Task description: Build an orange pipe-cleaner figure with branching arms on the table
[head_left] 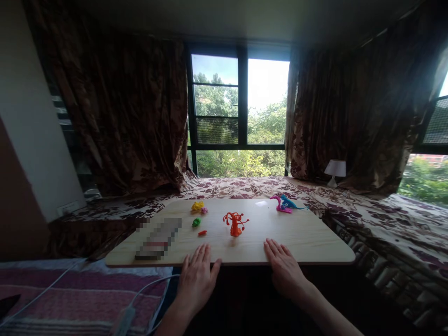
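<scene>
My left hand (200,270) rests at the front edge of the pale wooden table (217,254), fingers stretched out and holding nothing. My right hand (283,265) lies on the same edge further right, its fingers flat on the tabletop. Beyond and between them stands an orange tree-like clay figure (234,225) with curling branches. Nearest my left fingertips is a small red-orange clay piece (202,233). Behind that sit a green clay lump (196,222), a yellow clay lump (198,206) and a small pink-purple piece (204,211).
At the table's back right are a magenta long-necked clay figure (282,206) and a blue figure (290,203) with a long tail. A pixelated flat box-like object (159,239) lies at the left. A white lamp (335,169) stands on the window ledge. A white cable (150,283) runs below left.
</scene>
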A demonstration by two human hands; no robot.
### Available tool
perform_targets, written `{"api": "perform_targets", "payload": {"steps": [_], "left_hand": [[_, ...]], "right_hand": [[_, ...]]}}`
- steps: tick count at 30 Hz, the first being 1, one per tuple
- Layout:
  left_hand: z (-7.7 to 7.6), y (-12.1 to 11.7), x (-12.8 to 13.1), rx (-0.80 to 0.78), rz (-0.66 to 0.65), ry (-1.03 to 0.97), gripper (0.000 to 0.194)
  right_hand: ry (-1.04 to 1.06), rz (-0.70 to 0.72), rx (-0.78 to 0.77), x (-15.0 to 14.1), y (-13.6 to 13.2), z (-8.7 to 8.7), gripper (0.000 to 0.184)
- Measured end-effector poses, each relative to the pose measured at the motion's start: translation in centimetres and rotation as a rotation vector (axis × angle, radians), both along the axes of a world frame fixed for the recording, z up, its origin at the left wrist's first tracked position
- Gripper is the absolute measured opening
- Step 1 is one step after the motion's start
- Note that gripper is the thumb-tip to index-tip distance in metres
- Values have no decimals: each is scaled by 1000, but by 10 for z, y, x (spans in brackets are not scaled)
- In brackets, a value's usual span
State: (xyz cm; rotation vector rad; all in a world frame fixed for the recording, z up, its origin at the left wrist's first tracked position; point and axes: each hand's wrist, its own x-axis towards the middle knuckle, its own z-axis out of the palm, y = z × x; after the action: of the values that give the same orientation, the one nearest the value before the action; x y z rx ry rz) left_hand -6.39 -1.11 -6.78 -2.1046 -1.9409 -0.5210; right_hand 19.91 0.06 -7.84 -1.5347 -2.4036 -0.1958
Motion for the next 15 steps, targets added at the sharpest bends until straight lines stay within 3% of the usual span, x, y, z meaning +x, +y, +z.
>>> {"api": "perform_targets", "payload": {"steps": [3, 7, 11, 15], "left_hand": [[-4, -15, 15, 30, -81, 20, 60], [3, 0, 32, -11, -130, 1, 57], [5, 16, 13, -30, -53, -32, 55], [6, 1, -13, 33, -70, -44, 44]], "right_hand": [[4, 72, 9, -12, -13, 0, 84], [-9, 90, -38, -23, 3, 10, 84], [-17, -5, -25, -10, 14, 9, 80], [-14, -14, -6, 5, -7, 6, 81]]}}
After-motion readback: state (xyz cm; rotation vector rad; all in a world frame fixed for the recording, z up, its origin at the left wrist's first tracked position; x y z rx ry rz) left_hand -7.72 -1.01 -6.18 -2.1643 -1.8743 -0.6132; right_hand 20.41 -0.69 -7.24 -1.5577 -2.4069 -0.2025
